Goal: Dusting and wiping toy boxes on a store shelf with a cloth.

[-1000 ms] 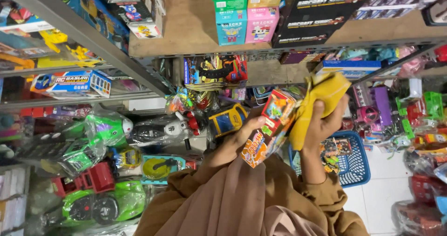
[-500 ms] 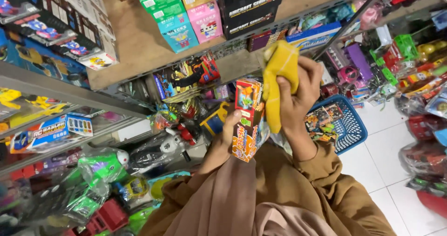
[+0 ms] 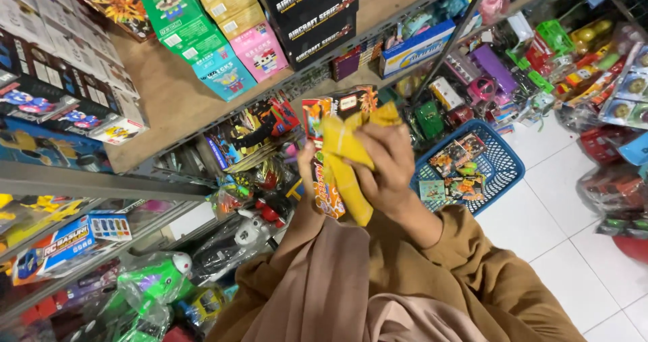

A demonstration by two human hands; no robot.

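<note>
Clearly, fingers (image 3: 388,154) clutch yellow cloth (image 3: 344,163).

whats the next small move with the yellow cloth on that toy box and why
Probably draw the yellow cloth down the front of the toy box. The right hand presses the bunched cloth against the box near its upper part, and the left hand steadies it from behind, so the lower face looks not yet covered.

The right hand (image 3: 386,170) and its cloth (image 3: 344,166) lay in front of a toy box (image 3: 329,180) — the left hand (image 3: 305,173) behind it. A basket (image 3: 503,166) sat on the floor (image 3: 560,207) to the right — shelves (image 3: 169,106) to the left.
</note>
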